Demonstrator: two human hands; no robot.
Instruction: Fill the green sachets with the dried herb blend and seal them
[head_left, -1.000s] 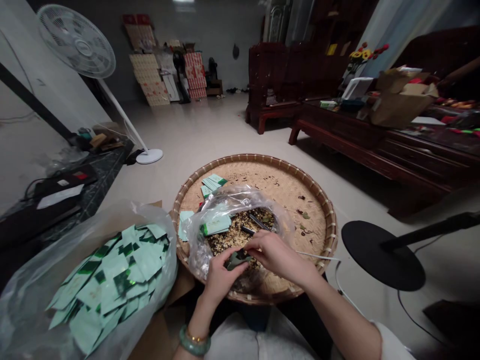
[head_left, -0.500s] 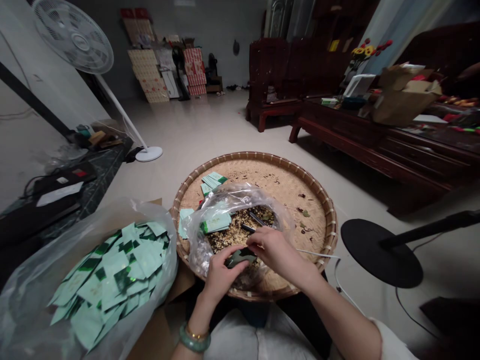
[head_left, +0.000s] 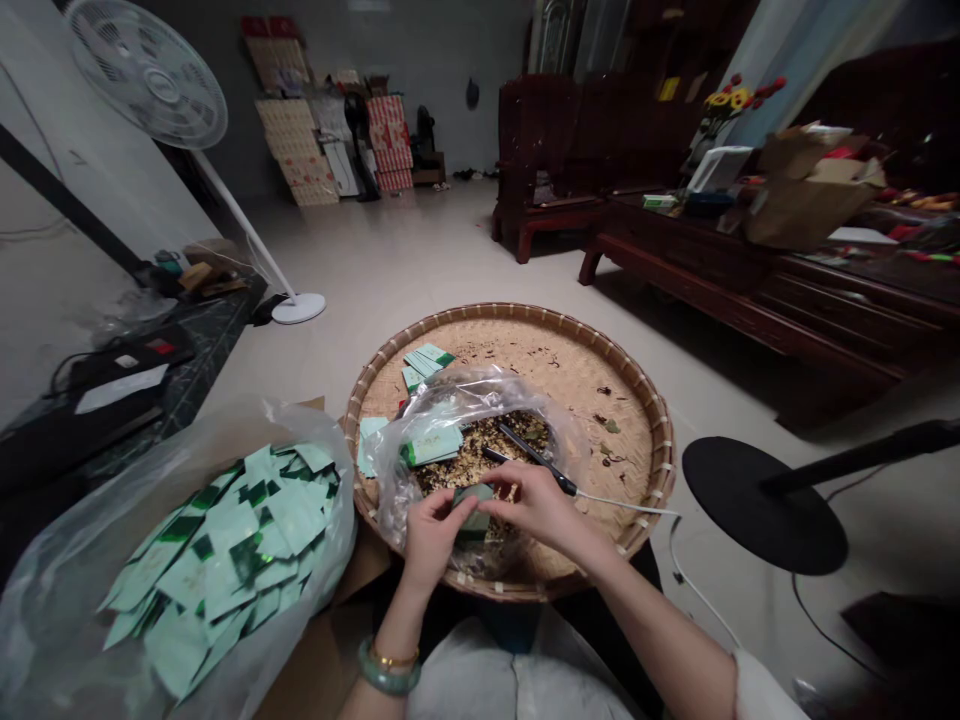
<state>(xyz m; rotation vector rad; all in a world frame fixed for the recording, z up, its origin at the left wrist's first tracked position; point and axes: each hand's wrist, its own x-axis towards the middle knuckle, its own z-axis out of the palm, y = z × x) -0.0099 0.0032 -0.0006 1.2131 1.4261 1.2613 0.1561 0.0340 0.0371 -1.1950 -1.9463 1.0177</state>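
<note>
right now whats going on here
A person's left hand and right hand pinch a small green packet above an open clear plastic bag of dried leaves in a round woven tray. A black corded tool rests across the bag. Beside the tray sits a big bag of pale green packets.

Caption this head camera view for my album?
Left hand and right hand hold a green packet above dried leaves on a woven tray.
</note>
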